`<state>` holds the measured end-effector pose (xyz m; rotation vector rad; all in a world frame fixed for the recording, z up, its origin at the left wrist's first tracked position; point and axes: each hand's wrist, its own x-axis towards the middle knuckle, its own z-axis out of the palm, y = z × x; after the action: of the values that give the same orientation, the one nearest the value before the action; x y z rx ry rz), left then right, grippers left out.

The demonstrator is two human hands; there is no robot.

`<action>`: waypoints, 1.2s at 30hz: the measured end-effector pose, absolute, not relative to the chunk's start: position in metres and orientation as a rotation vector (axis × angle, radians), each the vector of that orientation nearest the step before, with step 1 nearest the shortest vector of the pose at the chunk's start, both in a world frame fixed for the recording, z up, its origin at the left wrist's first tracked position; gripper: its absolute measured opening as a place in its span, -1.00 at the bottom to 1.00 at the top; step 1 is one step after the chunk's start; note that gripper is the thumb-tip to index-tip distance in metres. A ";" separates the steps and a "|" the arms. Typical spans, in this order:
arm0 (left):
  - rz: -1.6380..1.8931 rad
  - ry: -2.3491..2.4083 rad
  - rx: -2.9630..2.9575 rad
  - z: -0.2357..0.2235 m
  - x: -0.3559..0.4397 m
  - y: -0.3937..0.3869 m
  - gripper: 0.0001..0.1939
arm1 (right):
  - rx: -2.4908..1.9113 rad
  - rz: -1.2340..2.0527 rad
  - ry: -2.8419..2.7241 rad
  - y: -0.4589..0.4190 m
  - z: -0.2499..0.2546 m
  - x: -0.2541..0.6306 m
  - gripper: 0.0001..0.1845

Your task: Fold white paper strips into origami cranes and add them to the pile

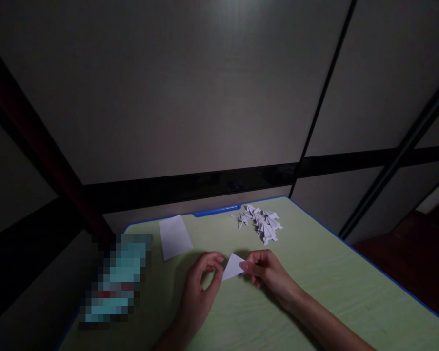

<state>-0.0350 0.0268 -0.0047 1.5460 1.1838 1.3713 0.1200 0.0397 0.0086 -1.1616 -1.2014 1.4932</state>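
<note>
A small white folded piece of paper point(233, 267), roughly triangular, is held above the green table. My right hand point(265, 268) pinches its right side between thumb and fingers. On the other side, my left hand point(204, 278) has its fingers curved and apart, with the thumb close to the paper's lower left corner; whether it touches is hard to tell. Beyond my right hand lies a pile of folded white paper figures point(265, 223). A white paper sheet point(174, 237) lies flat at the back left of the table.
The green table point(314, 273) has a blue edge and a blue groove point(216, 211) at its back. A blurred-out turquoise item point(119, 278) is at the left. Close behind the table stand pale cabinet panels point(190, 97) with a black band.
</note>
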 end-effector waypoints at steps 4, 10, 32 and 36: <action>1.305 1.157 1.669 -0.005 -0.035 0.027 -0.80 | -1.190 1.451 -1.278 0.040 0.008 0.120 -0.68; 1.138 1.051 1.527 -0.008 -0.032 0.029 -0.61 | -1.119 1.417 -1.366 0.041 0.005 0.120 -0.59; 1.105 0.744 0.970 -0.013 -0.038 0.037 -0.73 | -0.952 0.609 -2.088 0.025 0.022 0.119 -0.86; 1.092 0.760 1.024 -0.013 -0.038 0.038 -0.74 | -0.936 0.576 -2.221 0.024 0.019 0.121 -0.70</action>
<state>-0.0377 0.0382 -0.0135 1.0242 0.7603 1.0923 0.1207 0.0242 0.0186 -0.9365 -2.2208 0.5764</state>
